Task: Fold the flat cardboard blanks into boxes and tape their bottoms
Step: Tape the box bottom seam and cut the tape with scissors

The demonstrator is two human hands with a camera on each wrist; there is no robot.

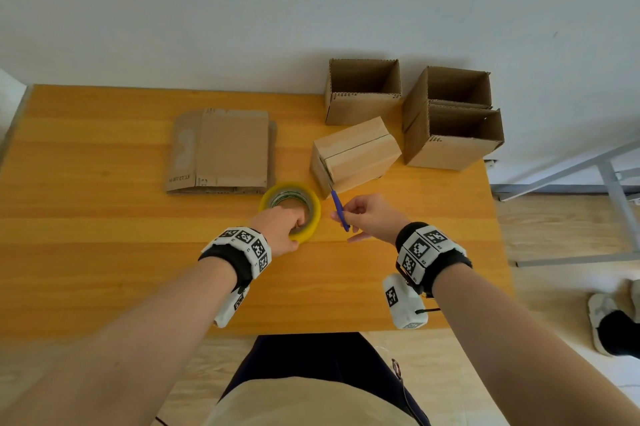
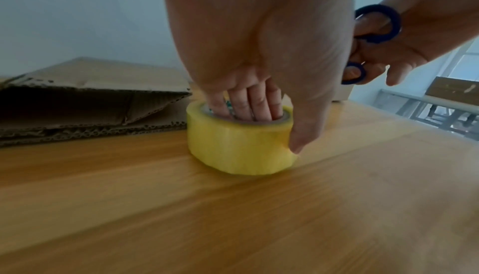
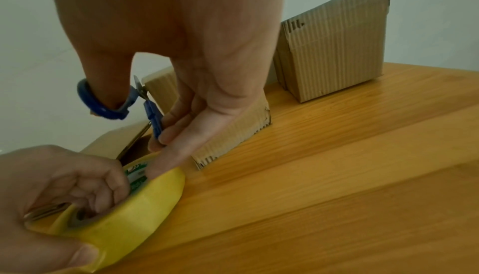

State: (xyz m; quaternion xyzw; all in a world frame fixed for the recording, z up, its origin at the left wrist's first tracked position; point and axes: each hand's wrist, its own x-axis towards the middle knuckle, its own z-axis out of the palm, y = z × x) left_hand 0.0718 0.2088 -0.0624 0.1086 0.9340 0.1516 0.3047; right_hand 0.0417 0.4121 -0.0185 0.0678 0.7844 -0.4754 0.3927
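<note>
Left hand (image 1: 282,229) grips yellow tape roll (image 1: 304,205) flat on desk (image 1: 104,252), fingers in core. Right hand (image 1: 372,217) holds blue scissors (image 1: 340,210), blades toward upturned box (image 1: 356,153) just beyond roll, seam running away rightward.

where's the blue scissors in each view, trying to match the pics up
Head: blue scissors right of centre, held in the right hand, blades toward the taped box.
Left wrist: upper right, blue handle loops round the fingers.
Right wrist: left of centre, under the palm.
Shared landmark: the yellow tape roll, gripped by the left hand.
</note>
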